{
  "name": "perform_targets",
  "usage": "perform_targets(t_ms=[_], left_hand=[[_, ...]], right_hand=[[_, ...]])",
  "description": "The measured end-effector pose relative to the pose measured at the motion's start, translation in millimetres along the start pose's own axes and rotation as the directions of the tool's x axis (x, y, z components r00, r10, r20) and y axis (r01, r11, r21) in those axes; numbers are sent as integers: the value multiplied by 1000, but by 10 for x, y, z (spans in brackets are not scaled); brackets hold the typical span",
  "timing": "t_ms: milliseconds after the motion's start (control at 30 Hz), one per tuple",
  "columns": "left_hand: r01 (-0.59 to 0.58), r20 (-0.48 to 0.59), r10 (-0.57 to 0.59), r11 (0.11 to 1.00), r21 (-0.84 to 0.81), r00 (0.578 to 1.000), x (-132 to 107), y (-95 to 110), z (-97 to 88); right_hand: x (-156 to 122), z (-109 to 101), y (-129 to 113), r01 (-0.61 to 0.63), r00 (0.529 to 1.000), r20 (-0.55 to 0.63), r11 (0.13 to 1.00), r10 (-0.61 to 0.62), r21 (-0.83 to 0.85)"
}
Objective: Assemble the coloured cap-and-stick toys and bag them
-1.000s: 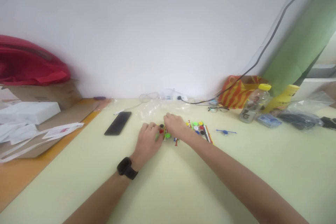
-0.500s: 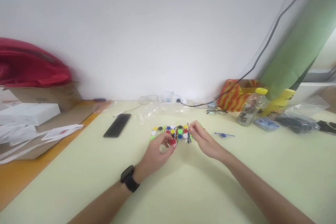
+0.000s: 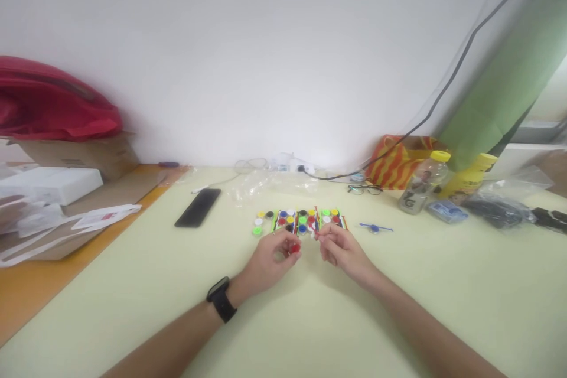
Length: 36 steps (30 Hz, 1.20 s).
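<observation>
In my left hand (image 3: 271,260), a small red round cap (image 3: 295,247) is pinched between thumb and fingers. My right hand (image 3: 343,253) grips one end of a thin red strip (image 3: 316,233); the rest of the strip is partly hidden by the fingers. Both hands hover just in front of rows of small round caps in yellow, black, white, green, blue and red, among them a blue cap (image 3: 302,228) and a green cap (image 3: 257,230). Thin coloured strips lie between the rows. Off to the right lies a blue cap with a blue strip across it (image 3: 375,228).
A black phone (image 3: 198,208) lies to the left. Eyeglasses (image 3: 364,189), a clear bottle (image 3: 423,184), a yellow bottle (image 3: 472,177) and a tissue packet (image 3: 447,211) stand or lie on the right. Clear plastic wrap (image 3: 252,186) sits near the wall. At far left are cardboard and a red bag (image 3: 57,103).
My right hand has moved slightly down and nearer, uncovering more caps at the right; the red strip now shows in its fingers. My left hand, still holding the red cap, has shifted slightly down.
</observation>
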<state>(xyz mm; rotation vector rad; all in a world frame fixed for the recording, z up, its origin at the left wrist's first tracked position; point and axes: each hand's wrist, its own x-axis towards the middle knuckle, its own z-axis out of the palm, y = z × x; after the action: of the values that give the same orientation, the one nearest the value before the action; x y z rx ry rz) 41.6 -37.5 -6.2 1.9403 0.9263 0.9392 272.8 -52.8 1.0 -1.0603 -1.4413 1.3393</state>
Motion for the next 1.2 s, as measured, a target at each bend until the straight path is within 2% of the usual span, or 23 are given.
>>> perform_targets(t_ms=[267,500,733,900,1200], left_hand=[[-12,37,11,1000,16,999,-22,68,2],[76,95,-77,997,11,993,-52,48,-17],[35,139,-45,997,68,989,-41,148,-45],[33,157,-46,996,82,987,-27,199,-54],[123,120,-129,991,59,984,-23,196,-63]], right_hand=[[-50,81,-32,-8,1000,26,998,10,-66],[-43,84,-33,-3,1000,-19,993,1,-117],[-28,109,87,-21,1000,6,997,22,-75],[-24,101,97,24,999,39,999,-22,-41],[19,64,142,94,994,-44,986,-101,-136]])
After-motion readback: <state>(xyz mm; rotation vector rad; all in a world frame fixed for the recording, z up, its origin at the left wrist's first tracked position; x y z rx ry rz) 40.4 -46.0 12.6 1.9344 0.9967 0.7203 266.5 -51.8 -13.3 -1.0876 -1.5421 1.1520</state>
